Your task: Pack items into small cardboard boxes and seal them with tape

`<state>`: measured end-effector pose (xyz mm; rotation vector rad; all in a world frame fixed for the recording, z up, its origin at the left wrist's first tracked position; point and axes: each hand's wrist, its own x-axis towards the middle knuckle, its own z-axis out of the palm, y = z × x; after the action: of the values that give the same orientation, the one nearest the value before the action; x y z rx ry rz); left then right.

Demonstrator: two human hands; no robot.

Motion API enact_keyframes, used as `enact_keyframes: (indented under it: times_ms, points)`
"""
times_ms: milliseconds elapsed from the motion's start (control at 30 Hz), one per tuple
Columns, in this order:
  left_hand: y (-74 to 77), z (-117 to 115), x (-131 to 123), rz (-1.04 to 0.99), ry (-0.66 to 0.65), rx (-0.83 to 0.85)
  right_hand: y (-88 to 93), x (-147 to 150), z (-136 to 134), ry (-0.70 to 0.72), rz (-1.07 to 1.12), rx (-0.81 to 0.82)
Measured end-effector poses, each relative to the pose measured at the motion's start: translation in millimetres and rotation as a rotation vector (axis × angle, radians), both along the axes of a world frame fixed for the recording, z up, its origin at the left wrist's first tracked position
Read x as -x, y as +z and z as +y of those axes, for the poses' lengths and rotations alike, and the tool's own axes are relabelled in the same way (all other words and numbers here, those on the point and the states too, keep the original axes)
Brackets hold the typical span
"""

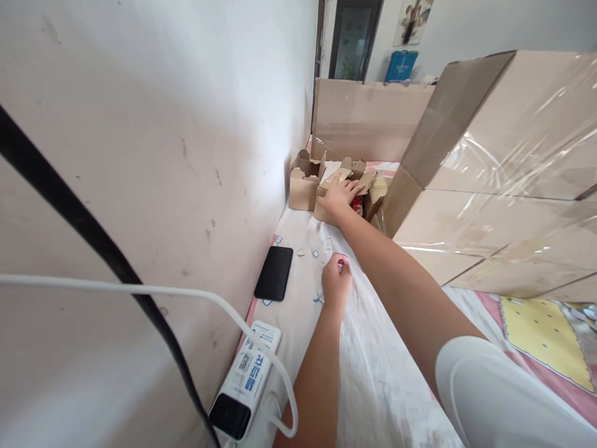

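Note:
My right hand (341,191) reaches forward and rests on a small opened cardboard box (326,211), its fingers spread over the raised flaps. Something red (357,204) shows inside that box, partly covered by the hand and flaps. Nearer to me, my left hand (336,279) is held closed above the white bedsheet (373,348), its fingers curled in. What the curled fingers hold, if anything, is hidden. Another small open box (305,186) stands to the left, against the wall.
A black phone (274,274) and a white power strip (252,367) lie along the wall (140,186) on the left. White and black cables cross there. Large taped cartons (504,162) rise on the right. A tall cardboard panel (368,118) stands behind the small boxes.

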<state>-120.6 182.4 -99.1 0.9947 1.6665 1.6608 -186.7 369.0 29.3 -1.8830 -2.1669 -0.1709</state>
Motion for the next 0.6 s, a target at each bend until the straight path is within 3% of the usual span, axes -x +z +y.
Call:
enact_keyframes:
  times_ms: [100,200,400,600]
  points:
    - [-0.1,-1,1,-0.008,0.003,0.009,13.3,-14,4,-0.101,-0.037,0.166]
    - [0.2,-1,1,-0.005,-0.003,0.02,19.2,-26,7,-0.09,-0.161,0.289]
    - [2.8,-3,-1,0.009,-0.008,0.037,13.0,-30,-3,-0.06,-0.33,0.202]
    - [3.2,-4,-1,0.009,0.002,0.039,5.9,-29,-14,-0.017,-0.095,0.203]
